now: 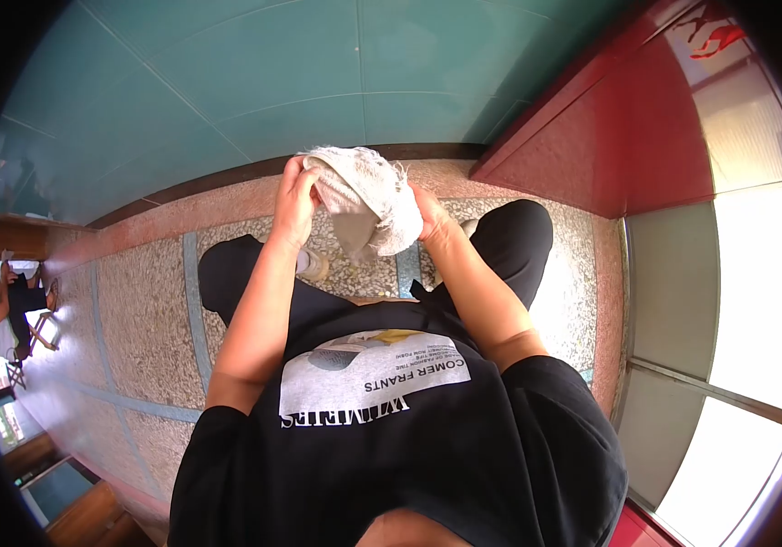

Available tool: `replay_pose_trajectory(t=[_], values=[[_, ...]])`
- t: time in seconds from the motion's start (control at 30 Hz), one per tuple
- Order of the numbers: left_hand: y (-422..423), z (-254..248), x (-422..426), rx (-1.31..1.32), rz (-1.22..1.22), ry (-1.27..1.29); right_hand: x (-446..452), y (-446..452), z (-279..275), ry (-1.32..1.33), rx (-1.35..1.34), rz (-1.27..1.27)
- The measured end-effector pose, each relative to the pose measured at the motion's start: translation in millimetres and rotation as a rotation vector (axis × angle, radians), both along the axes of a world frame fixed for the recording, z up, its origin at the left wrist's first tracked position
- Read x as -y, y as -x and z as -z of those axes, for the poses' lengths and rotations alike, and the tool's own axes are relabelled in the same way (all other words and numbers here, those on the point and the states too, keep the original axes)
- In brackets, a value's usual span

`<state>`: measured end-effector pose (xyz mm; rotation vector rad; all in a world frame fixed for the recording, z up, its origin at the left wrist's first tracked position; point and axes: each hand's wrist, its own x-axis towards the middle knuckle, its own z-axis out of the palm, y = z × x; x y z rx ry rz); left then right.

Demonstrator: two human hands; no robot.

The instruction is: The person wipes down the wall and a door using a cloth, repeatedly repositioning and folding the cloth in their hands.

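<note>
A bundled whitish cloth (368,196) with frayed, fringed edges is held up between my two hands, above the floor and between my knees. My left hand (297,199) grips its left side, with the thumb and fingers closed on the fabric. On the right side, my right hand (429,214) is pressed to the cloth, its fingers partly hidden behind it. A greyish flap of the fabric hangs down at the middle.
A teal tiled wall (291,77) stands ahead, and a dark red panel (601,137) at the right. Speckled stone floor (145,319) lies below. Another person (8,314) sits on a stool at the far left. A light shoe (316,266) shows near my knee.
</note>
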<state>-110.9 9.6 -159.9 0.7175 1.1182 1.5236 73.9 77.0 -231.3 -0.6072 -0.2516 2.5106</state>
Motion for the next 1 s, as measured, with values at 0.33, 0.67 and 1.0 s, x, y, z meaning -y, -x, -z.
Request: replay_pose_trajectory(t=[0.33, 0.67, 1.0], values=[[-8.2, 8.2, -12.8, -0.96, -0.231, -0.125, 0.4, -9.4, 1.5, 0.015, -0.254, 0.031], [-23.9, -50.2, -13.3, -0.695, -0.054, -0.234, 16.8, -7.2, -82.1, -1.204, 1.045, 0.289], [-10.9, -101.7, -8.3, -0.843, 0.167, -0.284, 13.6, 14.2, -99.9, -1.578, 1.084, 0.154]])
